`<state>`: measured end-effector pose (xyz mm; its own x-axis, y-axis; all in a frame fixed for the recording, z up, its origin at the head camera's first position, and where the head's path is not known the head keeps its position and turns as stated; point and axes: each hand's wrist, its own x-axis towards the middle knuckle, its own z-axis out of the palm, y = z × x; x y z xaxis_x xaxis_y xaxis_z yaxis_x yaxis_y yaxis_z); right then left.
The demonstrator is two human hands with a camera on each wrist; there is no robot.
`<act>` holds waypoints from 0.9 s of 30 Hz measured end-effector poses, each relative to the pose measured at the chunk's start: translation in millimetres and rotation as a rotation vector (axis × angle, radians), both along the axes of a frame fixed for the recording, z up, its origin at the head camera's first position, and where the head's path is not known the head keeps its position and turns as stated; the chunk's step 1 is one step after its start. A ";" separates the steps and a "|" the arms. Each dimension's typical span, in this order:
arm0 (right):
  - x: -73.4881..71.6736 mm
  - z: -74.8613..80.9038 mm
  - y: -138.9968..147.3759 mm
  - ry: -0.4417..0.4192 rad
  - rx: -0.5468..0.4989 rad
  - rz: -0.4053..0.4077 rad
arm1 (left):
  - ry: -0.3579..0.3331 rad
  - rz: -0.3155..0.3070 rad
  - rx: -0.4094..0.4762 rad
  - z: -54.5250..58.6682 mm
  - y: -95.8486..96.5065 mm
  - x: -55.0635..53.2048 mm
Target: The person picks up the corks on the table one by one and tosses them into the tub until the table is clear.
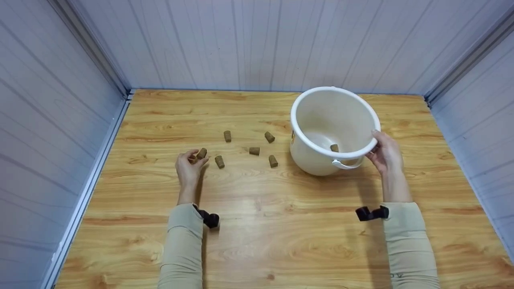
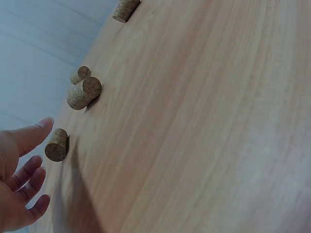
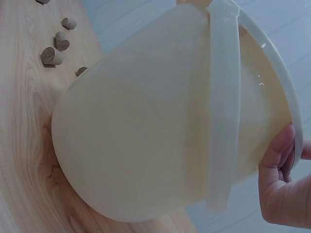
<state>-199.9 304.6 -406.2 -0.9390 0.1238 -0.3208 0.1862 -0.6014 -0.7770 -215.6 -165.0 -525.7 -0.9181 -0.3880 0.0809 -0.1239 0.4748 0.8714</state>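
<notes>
My left hand (image 1: 189, 170) reaches around a brown cork (image 1: 201, 153) at the left of the group. In the left wrist view its thumb and fingers are spread beside that cork (image 2: 57, 145), with a gap showing. My right hand (image 1: 387, 154) grips the rim of a white plastic bucket (image 1: 313, 162) at its right side. The right wrist view shows the thumb against the outer wall just under the rim (image 3: 284, 82), the other fingers partly hidden behind it. Inside the bucket lies one cork (image 1: 334, 148).
Several more corks lie scattered between my hands, among them a near one (image 1: 219, 161), a middle one (image 1: 254, 151) and one close to the bucket (image 1: 273, 161). The wooden table (image 1: 257, 233) meets pale panel walls (image 1: 257, 44) at the back and sides. The bucket's handle (image 1: 347, 164) hangs down in front.
</notes>
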 end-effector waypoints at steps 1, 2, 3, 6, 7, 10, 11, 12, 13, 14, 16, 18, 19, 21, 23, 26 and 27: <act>0.1 0.1 0.1 0.000 -0.002 -0.001 | -0.005 0.004 0.007 -1.1 -0.1 -0.4; 0.2 0.3 0.0 -0.001 0.000 -0.002 | -0.010 0.010 0.012 -2.1 -0.2 -0.7; 0.4 0.4 0.0 -0.002 0.002 -0.003 | -0.015 0.017 0.017 -3.0 -0.5 -0.9; 0.4 0.4 -0.1 -0.003 0.001 -0.004 | -0.029 0.038 0.033 -5.0 -0.7 -1.4; 0.4 0.4 -0.1 -0.001 0.008 -0.004 | -0.030 0.044 0.035 -5.4 -0.6 -1.6; 0.5 -0.1 -0.2 0.010 0.027 -0.005 | -0.035 0.048 0.080 -6.6 -0.1 -2.3; 0.6 -0.1 -0.2 0.013 0.031 -0.005 | -0.039 0.051 0.088 -6.9 0.0 -2.5; 0.6 -0.3 -0.1 0.016 0.034 -0.004 | -0.043 0.052 0.094 -7.3 0.1 -2.7; 0.7 -0.5 -0.2 0.017 0.038 -0.004 | -0.048 0.053 0.113 -7.5 0.1 -2.8; 0.7 -0.5 -0.4 0.017 0.036 -0.003 | -0.054 0.054 0.124 -7.8 0.1 -2.9; 0.3 -0.7 -0.4 0.014 0.024 0.000 | -0.070 0.062 0.101 -8.3 -0.7 -3.3; -0.2 -0.9 -0.2 0.010 0.019 -0.001 | -0.083 0.061 0.079 -8.9 -1.3 -3.1; -0.4 -1.0 -0.1 0.008 0.018 -0.003 | -0.085 0.063 0.067 -9.2 -1.5 -2.9; -0.7 -1.2 0.2 0.008 0.019 -0.004 | -0.086 0.070 0.026 -9.9 -2.0 -2.4; -0.8 -1.1 0.3 0.006 0.020 -0.005 | -0.081 0.073 0.005 -10.6 -1.8 -2.1; -0.7 -0.9 0.1 0.002 0.019 -0.003 | -0.073 0.081 -0.014 -11.4 -1.4 -2.0; -0.6 -0.8 -0.1 -0.001 0.017 -0.003 | -0.074 0.082 -0.018 -11.6 -1.3 -2.0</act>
<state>-200.5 304.5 -406.9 -0.9384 0.1319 -0.3194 0.1850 -0.5890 -0.7867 -217.6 -166.3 -537.3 -0.8871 -0.4611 0.0218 -0.2266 0.4760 0.8497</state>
